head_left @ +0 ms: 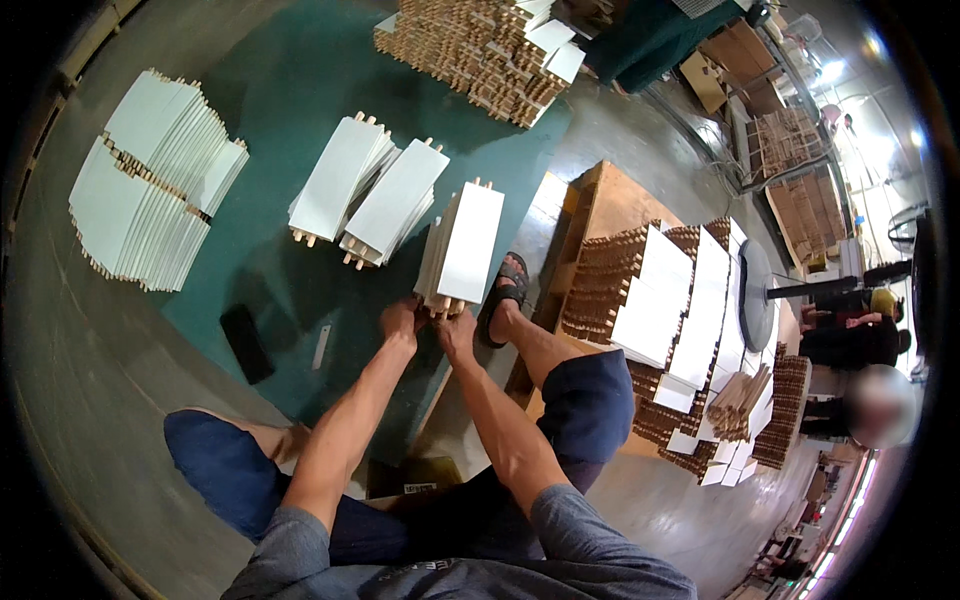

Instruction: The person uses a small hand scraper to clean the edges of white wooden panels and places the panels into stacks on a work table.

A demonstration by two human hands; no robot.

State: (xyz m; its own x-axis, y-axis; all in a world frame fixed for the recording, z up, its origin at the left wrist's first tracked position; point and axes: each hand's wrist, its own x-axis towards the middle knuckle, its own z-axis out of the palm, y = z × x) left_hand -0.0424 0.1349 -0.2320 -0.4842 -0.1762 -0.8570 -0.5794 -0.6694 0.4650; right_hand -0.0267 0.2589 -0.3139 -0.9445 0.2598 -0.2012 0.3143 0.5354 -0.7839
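A stack of white boards (470,235) with wooden pegs at both ends stands on the green sheet (270,150) in front of me. My left hand (403,318) is closed at the near left corner of this stack. Close beside it, my right hand (456,331) grips the near end, under the pegs. Fingertips of both hands are partly hidden against the boards. Two more stacks lie to the left: a leaning stack of white boards (390,205) and, beyond it, another white stack (335,180).
A fanned row of white boards (150,200) lies far left; a large pile (480,60) is at the back. On the right, a wooden pallet (605,195) bears more boards, near a round black fan (757,295). A black block (246,343) and pale strip (321,347) lie near my left arm.
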